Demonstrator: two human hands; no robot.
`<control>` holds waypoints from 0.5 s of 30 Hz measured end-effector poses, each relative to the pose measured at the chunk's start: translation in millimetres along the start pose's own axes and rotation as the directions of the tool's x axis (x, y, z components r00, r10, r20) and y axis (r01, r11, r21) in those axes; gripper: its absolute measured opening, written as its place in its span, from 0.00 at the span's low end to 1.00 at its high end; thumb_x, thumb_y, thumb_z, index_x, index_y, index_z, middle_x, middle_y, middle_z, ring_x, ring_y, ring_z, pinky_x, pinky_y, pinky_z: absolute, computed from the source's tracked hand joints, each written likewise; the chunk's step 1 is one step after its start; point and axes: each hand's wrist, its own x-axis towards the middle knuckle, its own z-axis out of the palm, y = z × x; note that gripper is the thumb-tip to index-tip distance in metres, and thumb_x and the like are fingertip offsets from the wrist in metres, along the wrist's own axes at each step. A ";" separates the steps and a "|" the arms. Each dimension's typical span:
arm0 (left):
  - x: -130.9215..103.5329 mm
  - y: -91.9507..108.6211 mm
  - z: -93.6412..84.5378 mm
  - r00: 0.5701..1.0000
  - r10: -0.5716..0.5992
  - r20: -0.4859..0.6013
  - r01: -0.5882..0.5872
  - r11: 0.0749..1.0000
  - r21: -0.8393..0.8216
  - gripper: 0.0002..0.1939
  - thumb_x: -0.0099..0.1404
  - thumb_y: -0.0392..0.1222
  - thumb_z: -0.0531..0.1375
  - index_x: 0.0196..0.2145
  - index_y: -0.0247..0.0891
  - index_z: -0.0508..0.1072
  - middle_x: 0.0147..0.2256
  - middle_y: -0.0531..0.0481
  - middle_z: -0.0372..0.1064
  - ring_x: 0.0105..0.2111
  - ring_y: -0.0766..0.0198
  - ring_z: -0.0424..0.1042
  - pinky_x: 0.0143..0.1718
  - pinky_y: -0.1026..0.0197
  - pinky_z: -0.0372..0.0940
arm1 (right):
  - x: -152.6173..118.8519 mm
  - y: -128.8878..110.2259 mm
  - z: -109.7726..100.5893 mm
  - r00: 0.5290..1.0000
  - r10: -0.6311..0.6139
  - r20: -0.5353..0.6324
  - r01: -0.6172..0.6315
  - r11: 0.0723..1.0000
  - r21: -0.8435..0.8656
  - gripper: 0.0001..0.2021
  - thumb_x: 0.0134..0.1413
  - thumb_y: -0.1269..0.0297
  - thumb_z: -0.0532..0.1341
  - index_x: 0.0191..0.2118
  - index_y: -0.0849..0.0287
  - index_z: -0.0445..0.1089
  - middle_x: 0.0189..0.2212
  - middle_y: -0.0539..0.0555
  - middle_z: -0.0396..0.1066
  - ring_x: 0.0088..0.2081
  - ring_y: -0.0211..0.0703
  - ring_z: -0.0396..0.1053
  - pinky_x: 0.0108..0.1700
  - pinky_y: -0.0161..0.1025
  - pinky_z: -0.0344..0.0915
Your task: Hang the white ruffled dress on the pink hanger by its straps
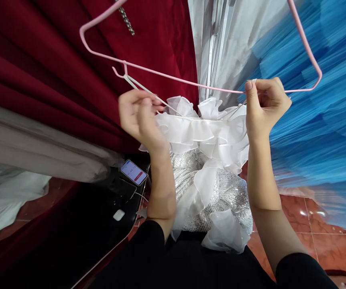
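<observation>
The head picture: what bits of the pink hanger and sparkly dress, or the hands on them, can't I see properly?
Top of the pink hanger: head view, cut off by the upper edge.
Part of the hanger's bar: head view, covered by the right hand.
Left hand: head view, blurred, so its grip on the white strap is unclear.
Part of the sequined dress: head view, hidden behind the left forearm.

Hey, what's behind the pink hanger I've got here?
Behind the pink hanger, red fabric shows on the left, white fabric in the middle and blue fabric on the right. Your right hand covers part of the lower bar; what lies behind it can't be seen.
</observation>
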 end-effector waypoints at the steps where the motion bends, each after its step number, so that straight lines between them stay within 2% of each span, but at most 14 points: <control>1: 0.1 -0.9 6.8 1.000 -0.002 0.009 0.002 1.000 -0.001 0.18 0.67 0.60 0.57 0.48 0.48 0.69 0.48 0.45 0.72 0.57 0.47 0.69 0.49 0.47 0.72 | 0.3 1.5 0.3 1.000 0.004 0.004 -0.004 1.000 0.005 0.14 0.54 0.45 0.62 0.28 0.48 0.72 0.27 0.50 0.67 0.26 0.36 0.57 0.24 0.40 0.56; 5: 1.3 -3.2 24.8 0.996 -0.039 0.081 0.045 0.996 -0.074 0.18 0.68 0.61 0.55 0.42 0.45 0.69 0.45 0.44 0.72 0.55 0.51 0.70 0.53 0.49 0.68 | 1.1 4.2 0.4 1.000 0.013 0.008 -0.013 0.999 0.035 0.13 0.54 0.46 0.62 0.28 0.48 0.71 0.27 0.50 0.66 0.25 0.36 0.57 0.23 0.40 0.57; 8: -0.7 -5.6 33.1 0.994 0.028 0.109 0.005 0.958 -0.287 0.18 0.74 0.54 0.47 0.32 0.42 0.65 0.33 0.49 0.66 0.42 0.60 0.74 0.55 0.51 0.66 | -0.6 1.1 0.6 1.000 0.029 0.002 -0.029 0.998 0.062 0.13 0.54 0.46 0.62 0.30 0.48 0.72 0.29 0.50 0.67 0.27 0.37 0.62 0.24 0.40 0.62; 11: -3.8 -8.0 41.6 0.993 0.099 0.068 -0.060 0.901 -0.429 0.20 0.76 0.48 0.42 0.27 0.40 0.58 0.25 0.53 0.53 0.29 0.66 0.67 0.52 0.52 0.67 | -8.5 -2.0 -1.5 0.999 0.046 0.007 -0.047 0.996 0.072 0.11 0.57 0.48 0.60 0.36 0.45 0.74 0.34 0.51 0.72 0.36 0.41 0.69 0.33 0.43 0.70; 13: -3.9 -9.2 46.4 0.993 0.109 0.044 -0.081 0.902 -0.424 0.21 0.77 0.48 0.41 0.27 0.40 0.55 0.25 0.54 0.48 0.27 0.66 0.62 0.48 0.54 0.68 | -17.2 0.7 -8.1 0.998 0.063 -0.028 -0.061 0.995 0.077 0.11 0.59 0.49 0.58 0.42 0.44 0.74 0.39 0.52 0.73 0.45 0.44 0.70 0.41 0.47 0.72; 15: -2.0 -10.5 49.3 0.993 0.113 0.021 -0.095 0.912 -0.400 0.21 0.77 0.49 0.40 0.26 0.40 0.54 0.25 0.54 0.46 0.26 0.66 0.60 0.45 0.55 0.67 | -26.3 9.9 -20.0 0.989 0.144 -0.033 -0.140 0.985 0.102 0.14 0.61 0.50 0.56 0.50 0.42 0.70 0.48 0.51 0.71 0.53 0.46 0.68 0.47 0.51 0.72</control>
